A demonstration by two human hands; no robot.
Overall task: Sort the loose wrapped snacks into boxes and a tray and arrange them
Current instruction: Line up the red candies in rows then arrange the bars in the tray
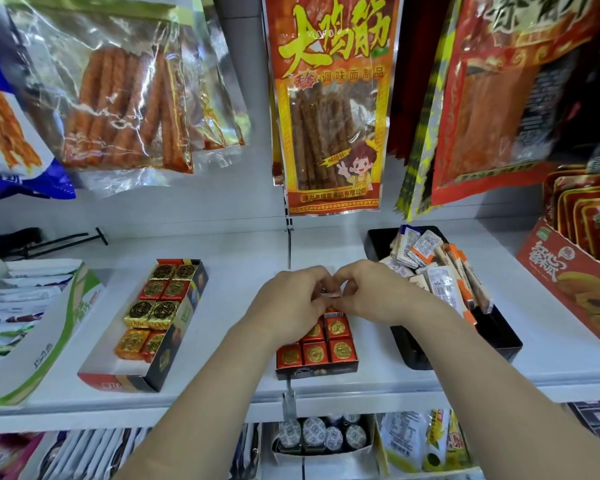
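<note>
My left hand (288,301) and my right hand (371,294) meet above the far end of a small dark box (317,370) on the white shelf. Both pinch a small wrapped snack (329,295) between their fingertips; most of it is hidden. The box holds rows of red square snacks with gold seals (315,353). To the left lies a longer open box (174,341) with gold, red and orange foil squares (153,308). On the right a black tray (499,337) carries a pile of white and orange wrapped bars (440,275).
Large bags of spicy sticks (329,109) hang low over the back of the shelf (229,393). A white and green carton (42,334) stands at the left, a red display carton (568,282) at the right. More goods fill the shelf below.
</note>
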